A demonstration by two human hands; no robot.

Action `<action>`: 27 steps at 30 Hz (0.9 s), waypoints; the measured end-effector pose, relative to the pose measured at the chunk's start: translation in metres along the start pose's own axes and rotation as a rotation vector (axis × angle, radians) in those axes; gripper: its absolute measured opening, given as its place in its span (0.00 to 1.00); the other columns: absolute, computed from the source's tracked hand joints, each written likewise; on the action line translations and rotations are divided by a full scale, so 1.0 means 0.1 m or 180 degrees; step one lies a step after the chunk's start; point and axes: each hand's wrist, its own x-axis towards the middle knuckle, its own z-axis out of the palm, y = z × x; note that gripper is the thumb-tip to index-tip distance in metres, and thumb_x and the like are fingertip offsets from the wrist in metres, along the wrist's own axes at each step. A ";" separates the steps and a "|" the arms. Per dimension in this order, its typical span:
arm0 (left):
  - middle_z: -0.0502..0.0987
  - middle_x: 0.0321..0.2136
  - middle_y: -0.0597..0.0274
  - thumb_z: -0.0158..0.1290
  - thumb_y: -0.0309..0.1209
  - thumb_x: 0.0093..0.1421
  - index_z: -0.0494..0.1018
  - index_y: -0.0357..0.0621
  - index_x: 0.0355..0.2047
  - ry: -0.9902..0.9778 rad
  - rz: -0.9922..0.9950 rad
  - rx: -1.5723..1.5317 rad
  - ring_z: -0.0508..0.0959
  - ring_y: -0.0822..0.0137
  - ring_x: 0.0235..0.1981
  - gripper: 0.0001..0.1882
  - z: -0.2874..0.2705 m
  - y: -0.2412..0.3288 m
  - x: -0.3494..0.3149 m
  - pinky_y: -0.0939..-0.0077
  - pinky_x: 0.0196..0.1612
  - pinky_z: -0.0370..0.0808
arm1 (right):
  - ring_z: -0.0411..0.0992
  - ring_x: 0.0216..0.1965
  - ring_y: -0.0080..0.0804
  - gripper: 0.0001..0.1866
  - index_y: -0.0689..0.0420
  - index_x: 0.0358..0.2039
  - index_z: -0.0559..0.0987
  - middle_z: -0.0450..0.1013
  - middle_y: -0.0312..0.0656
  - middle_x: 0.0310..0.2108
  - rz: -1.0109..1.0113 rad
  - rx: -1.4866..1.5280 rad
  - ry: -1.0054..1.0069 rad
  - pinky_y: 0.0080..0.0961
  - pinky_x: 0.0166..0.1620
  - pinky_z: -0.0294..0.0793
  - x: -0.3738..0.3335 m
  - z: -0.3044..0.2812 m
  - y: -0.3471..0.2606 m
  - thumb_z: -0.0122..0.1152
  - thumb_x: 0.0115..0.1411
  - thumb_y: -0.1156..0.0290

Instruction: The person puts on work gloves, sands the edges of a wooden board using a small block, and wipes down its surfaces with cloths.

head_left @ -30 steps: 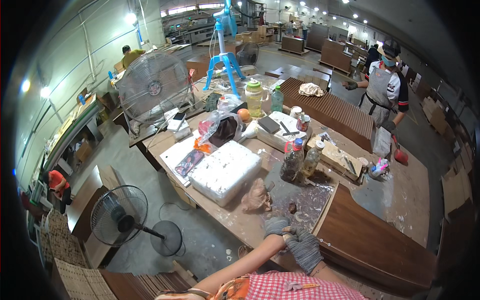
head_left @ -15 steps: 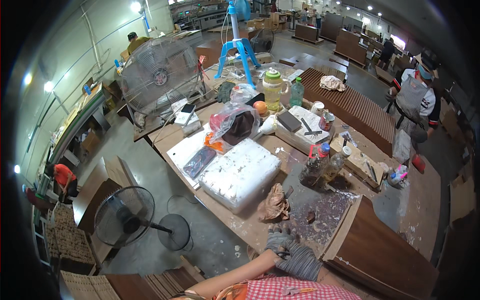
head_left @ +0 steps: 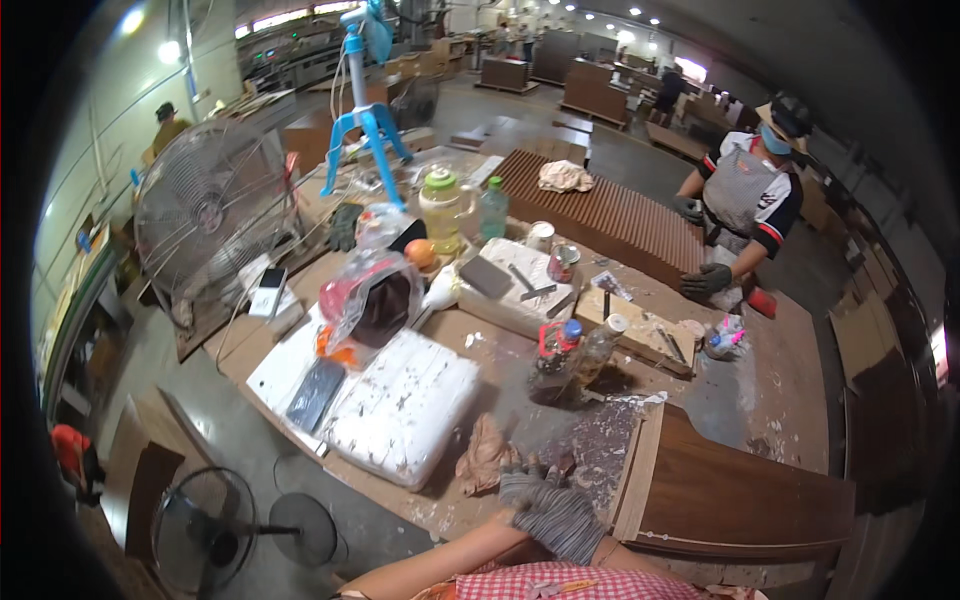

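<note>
My left hand and my right hand overlap at the table's near edge, beside a crumpled tan cloth. A grey striped work glove covers my right hand, its fingers stretched out and slightly apart, with nothing visible in them. My left forearm comes in from the lower left and meets this glove; my left fingers cannot be made out against it. Just right of the hands lies a dark brown curved wooden panel with a pale edge.
A white foam block, capped bottles, a wooden block and a yellow-green jug crowd the stained table. Across it, a co-worker's gloved hand touches a row of brown slats. Fans stand at left.
My view has turned right, so the table things sit further left in it. The co-worker has straightened and brought a gloved hand to the slats' end. My hands remain together near the cloth.
</note>
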 end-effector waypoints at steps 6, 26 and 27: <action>0.67 0.56 0.48 0.46 0.58 0.59 0.66 0.42 0.56 -0.0031 0.0295 0.0161 0.68 0.50 0.57 0.35 -0.17 0.44 0.49 0.53 0.57 0.63 | 0.74 0.38 0.46 0.20 0.51 0.40 0.77 0.75 0.50 0.36 0.0012 0.0104 -0.0476 0.40 0.42 0.71 -0.09 -0.12 0.00 0.52 0.60 0.48; 0.64 0.16 0.64 0.40 0.39 0.67 0.66 0.46 0.21 0.2041 0.0435 -0.3831 0.65 0.69 0.19 0.18 -0.15 0.44 0.73 0.72 0.26 0.63 | 0.71 0.28 0.27 0.12 0.57 0.37 0.73 0.72 0.39 0.25 0.0397 0.0728 0.0184 0.30 0.34 0.70 -0.34 -0.32 0.29 0.62 0.53 0.71; 0.63 0.15 0.63 0.42 0.39 0.66 0.65 0.46 0.20 0.2310 0.0447 -0.3485 0.64 0.68 0.18 0.18 -0.04 0.25 0.70 0.71 0.25 0.63 | 0.71 0.30 0.26 0.12 0.57 0.37 0.73 0.73 0.38 0.26 0.0461 0.1239 -0.0307 0.28 0.36 0.71 -0.33 -0.36 0.23 0.63 0.54 0.70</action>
